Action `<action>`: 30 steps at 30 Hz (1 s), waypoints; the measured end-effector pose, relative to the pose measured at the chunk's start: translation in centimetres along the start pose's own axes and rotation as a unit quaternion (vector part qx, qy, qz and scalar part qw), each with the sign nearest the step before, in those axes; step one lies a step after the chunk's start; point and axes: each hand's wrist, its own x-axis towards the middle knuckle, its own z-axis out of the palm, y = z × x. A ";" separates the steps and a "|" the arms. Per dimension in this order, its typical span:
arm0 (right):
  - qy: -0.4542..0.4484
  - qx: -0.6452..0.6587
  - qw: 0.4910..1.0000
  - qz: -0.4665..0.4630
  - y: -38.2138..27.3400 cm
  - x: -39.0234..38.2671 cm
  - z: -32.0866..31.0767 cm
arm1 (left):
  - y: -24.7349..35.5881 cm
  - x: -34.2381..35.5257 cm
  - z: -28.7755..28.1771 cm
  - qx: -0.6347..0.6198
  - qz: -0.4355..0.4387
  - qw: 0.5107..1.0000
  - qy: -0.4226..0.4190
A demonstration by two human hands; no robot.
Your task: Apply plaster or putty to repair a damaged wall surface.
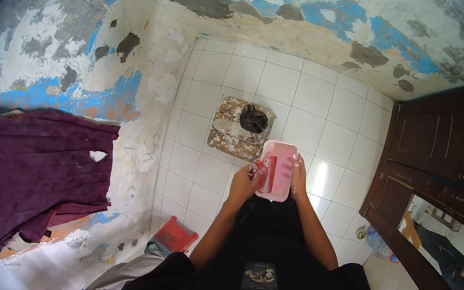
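Note:
In front of my body I hold a pink rectangular tray (284, 173) with pale paste smeared on its inside. My right hand (298, 178) is closed around its right side, fingers along the outer wall. My left hand (245, 184) is at the tray's left edge, closed on a flat red putty spreader (266, 173) smeared with white. The spreader lies over the left part of the tray. Just beyond the tray stands a low wooden stool (229, 124) spattered with paint, and a crumpled black plastic bag (254, 119) rests on it.
White floor tiles (309, 99) surround the stool. Walls with peeling blue paint (70, 27) rise ahead and at left, where a purple cloth (46, 160) hangs. A dark wooden cabinet (440, 139) stands at right. Near my left elbow is a red plastic container (174, 236).

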 end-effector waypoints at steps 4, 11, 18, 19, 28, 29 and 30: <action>-0.010 0.004 1.000 0.003 2.5 0.4 2.8 | -3.0 0.6 -1.4 0.048 -0.042 0.998 -0.013; -0.012 -0.078 0.997 -0.007 11.8 4.3 6.3 | -12.0 5.8 -2.6 0.075 -0.051 0.995 -0.027; 0.094 -0.196 0.974 0.066 21.9 10.3 10.4 | -20.0 13.5 -1.8 0.114 -0.053 0.989 -0.074; 0.088 -0.175 0.976 0.095 21.2 10.3 12.6 | -21.4 14.3 -2.2 0.119 -0.083 0.986 -0.081; 0.123 -0.264 0.949 0.118 20.9 13.1 14.5 | -25.0 18.4 0.2 0.155 -0.093 0.979 -0.090; 0.113 -0.272 0.949 0.108 21.2 13.6 14.4 | -25.7 18.7 0.4 0.155 -0.093 0.980 -0.088; 0.111 -0.272 0.950 0.106 21.6 14.1 14.4 | -26.5 19.0 0.5 0.148 -0.084 0.983 -0.071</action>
